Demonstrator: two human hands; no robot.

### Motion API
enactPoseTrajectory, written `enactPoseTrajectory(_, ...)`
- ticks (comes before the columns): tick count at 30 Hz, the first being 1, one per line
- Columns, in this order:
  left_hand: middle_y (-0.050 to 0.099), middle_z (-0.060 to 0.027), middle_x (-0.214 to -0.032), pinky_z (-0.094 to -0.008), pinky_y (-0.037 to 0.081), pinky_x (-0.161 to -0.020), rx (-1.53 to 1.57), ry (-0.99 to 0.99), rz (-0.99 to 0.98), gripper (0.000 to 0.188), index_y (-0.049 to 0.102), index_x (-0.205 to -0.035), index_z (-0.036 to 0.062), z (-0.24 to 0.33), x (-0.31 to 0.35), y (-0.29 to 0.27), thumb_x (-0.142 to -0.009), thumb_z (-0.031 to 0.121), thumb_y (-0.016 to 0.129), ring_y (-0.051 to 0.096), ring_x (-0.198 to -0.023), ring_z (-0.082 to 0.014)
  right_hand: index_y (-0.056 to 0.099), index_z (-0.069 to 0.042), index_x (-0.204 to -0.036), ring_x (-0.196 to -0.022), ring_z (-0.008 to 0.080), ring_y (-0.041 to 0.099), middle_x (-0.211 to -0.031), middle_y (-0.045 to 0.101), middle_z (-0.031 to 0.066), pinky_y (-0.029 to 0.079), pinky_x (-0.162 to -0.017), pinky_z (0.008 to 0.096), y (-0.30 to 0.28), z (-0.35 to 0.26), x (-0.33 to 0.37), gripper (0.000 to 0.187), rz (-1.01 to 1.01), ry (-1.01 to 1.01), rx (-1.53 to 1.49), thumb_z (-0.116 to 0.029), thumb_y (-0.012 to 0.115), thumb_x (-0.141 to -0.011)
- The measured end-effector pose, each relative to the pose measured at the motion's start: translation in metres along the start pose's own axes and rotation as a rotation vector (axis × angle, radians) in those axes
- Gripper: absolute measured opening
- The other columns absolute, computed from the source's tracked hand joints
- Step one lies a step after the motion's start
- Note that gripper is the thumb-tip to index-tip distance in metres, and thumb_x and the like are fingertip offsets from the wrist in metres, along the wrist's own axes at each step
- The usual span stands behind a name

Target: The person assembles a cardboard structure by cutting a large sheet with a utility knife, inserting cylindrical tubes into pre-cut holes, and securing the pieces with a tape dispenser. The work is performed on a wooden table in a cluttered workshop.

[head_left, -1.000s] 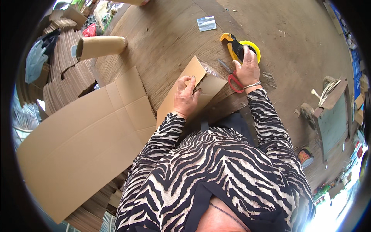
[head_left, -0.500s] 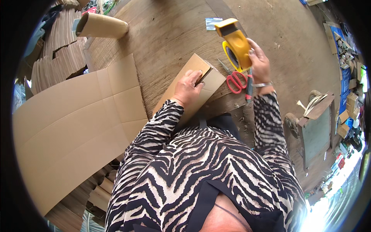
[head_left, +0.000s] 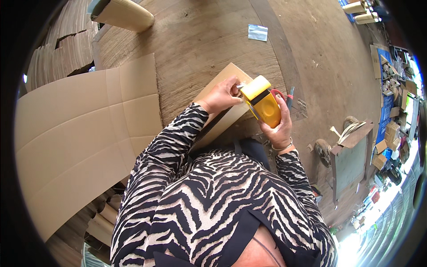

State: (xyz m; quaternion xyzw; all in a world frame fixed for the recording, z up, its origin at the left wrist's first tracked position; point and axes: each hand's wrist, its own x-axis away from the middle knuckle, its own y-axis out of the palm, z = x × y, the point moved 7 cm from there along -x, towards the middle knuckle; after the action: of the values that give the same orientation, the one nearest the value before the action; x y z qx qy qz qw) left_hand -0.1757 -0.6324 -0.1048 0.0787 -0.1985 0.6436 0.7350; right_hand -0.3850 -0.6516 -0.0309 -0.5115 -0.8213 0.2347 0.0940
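A long, narrow cardboard box (head_left: 230, 72) lies slantwise on the wooden table in front of me. My right hand (head_left: 280, 123) grips a yellow tape dispenser (head_left: 268, 109) over the box's far right end. At the dispenser's front, my left hand (head_left: 222, 95) is closed in a pinch on what looks like the shiny loose end of the tape, just above the box. The red handle of the scissors (head_left: 277, 93) peeks out behind the dispenser, mostly hidden. Beside it shows the tip of a red and grey tool (head_left: 290, 95).
A large creased cardboard sheet (head_left: 84, 129) spreads over the left side. A cardboard tube (head_left: 129, 15) stands at the far left of the table (head_left: 195, 40), near stacked cardboard (head_left: 62, 49). A small silvery packet (head_left: 258, 32) lies farther back. On the right stands a wheeled cart (head_left: 349, 164).
My right hand has brought the tape dispenser down and left to the box's end, turning it. My left hand has moved from resting on the box to pinching at the dispenser's front.
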Motion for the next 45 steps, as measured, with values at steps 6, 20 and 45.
enactPoseTrajectory(6, 0.055, 0.0028, -0.089, -0.0198, 0.042, -0.071, 0.873, -0.209, -0.244, 0.042, 0.061, -0.117, 0.0008, -0.011, -0.003, -0.006, -0.101, 0.038, 0.053, 0.047, -0.076, -0.0049, 0.051, -0.006, -0.135, -0.094, 0.03, 0.062, -0.105, 0.06, 0.015, 0.051, -0.086, 0.0371, -0.002, -0.017, -0.01, 0.076, -0.033, -0.079, 0.101, -0.01, 0.077, -0.064)
enactPoseTrajectory(20, 0.059, 0.0059, -0.079, -0.017, 0.041, -0.062, 0.929, -0.092, -0.105, 0.013, 0.063, -0.091, 0.0065, -0.019, -0.033, -0.011, -0.094, 0.019, 0.067, 0.051, -0.068, -0.0012, 0.057, -0.011, -0.135, -0.08, 0.0294, 0.062, -0.092, 0.061, 0.0127, 0.053, -0.073, 0.0367, 0.007, -0.038, -0.022, 0.079, -0.145, -0.025, 0.272, -0.009, 0.079, -0.059)
enactPoseTrajectory(45, 0.061, -0.0057, -0.079, -0.0336, 0.047, -0.072, -0.005, -0.037, 0.495, 0.017, 0.061, -0.089, 0.0036, -0.082, -0.08, -0.037, -0.095, 0.02, 0.062, 0.058, -0.078, -0.0208, 0.062, -0.019, -0.13, -0.07, 0.0267, 0.063, -0.084, 0.059, 0.0104, 0.053, -0.064, 0.0361, 0.005, -0.077, -0.044, 0.068, -0.288, 0.15, 0.52, -0.011, 0.076, -0.065)
